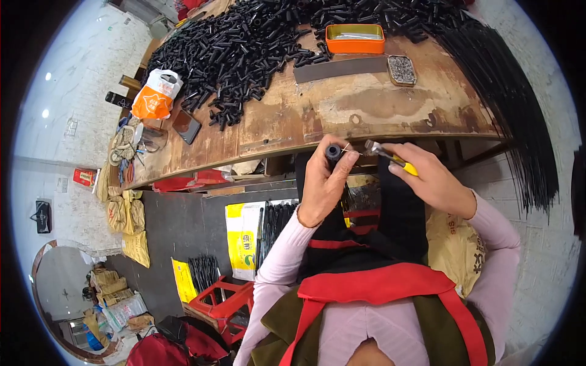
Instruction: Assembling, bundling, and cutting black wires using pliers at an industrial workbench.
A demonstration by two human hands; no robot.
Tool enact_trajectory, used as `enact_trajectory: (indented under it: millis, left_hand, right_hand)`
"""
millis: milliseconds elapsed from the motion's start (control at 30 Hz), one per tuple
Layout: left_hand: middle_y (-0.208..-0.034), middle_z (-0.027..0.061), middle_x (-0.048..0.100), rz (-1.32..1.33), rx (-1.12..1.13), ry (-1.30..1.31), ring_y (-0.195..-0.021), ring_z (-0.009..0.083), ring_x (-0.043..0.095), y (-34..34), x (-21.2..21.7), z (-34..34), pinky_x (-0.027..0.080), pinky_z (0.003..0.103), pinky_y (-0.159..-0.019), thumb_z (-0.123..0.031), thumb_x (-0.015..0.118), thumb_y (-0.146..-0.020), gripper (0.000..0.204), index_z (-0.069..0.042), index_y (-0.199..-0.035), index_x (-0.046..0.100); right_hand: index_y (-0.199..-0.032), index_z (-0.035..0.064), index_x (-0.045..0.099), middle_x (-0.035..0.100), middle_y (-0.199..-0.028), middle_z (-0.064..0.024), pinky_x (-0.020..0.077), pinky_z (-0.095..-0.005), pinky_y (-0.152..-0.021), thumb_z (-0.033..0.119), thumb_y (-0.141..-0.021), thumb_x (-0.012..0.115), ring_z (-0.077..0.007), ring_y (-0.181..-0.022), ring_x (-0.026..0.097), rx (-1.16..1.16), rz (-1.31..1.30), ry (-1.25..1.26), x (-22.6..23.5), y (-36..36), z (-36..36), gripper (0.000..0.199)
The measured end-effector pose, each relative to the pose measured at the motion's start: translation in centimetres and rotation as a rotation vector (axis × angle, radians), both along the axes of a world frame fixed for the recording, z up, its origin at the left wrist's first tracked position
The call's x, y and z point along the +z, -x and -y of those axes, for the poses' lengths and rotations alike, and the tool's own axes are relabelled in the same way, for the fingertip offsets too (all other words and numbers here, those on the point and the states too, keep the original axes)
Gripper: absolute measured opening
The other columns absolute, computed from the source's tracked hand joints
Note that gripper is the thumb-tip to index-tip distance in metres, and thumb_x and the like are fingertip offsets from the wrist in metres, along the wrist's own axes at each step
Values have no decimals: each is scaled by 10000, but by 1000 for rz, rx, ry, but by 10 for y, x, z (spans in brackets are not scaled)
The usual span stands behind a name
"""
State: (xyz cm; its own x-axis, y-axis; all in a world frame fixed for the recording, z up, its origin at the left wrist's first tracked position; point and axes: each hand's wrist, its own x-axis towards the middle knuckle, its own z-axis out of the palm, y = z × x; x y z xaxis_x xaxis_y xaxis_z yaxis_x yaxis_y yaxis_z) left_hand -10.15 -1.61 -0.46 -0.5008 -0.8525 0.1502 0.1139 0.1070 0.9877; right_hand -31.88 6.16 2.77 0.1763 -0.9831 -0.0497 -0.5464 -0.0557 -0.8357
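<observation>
In my left hand (323,186) a black tubular piece (333,152) is gripped, its round hollow end facing up. A thin light-coloured pin or wire (346,148) shows beside it near my fingertips; how it is attached cannot be made out. My right hand (427,175) is closed around a small hammer (397,160) with a metal head and a yellow and black handle. The hammer head is just right of the tubular piece, apart from it. Both hands are over my lap, just in front of the edge of the wooden table (274,131).
Many black tubular pieces (244,55) are heaped on the table. An orange tin (355,43), a grey strip (339,69), and a small tray of metal bits (401,70) lie ahead. Long black rods (500,79) hang off the right side. A red crate (226,299) stands lower left.
</observation>
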Motion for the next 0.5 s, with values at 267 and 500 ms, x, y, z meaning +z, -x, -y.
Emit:
enact_trajectory:
  millis: [267,500]
  left_hand:
    - [-781,-55,475,26,-100,240,-675,39,397,-19,18,-34,317,185,-600,-262,583,-984,482,-21,-1388,478]
    - [-1228,80,603,-46,-169,45,-1051,123,539,-41,34,-59,427,260,-925,-161,594,-967,413,-2,-1340,518]
  right_hand:
    - [-1431,139,463,485,-1243,-173,448,-455,-953,-53,-707,642,-379,-1131,513,-55,-659,729,18,-35,-19,770]
    - [-1394,111,507,518,-1139,-143,470,-410,-880,2,-713,666,-335,-1055,536,-53,-875,904,28,-43,-42,708]
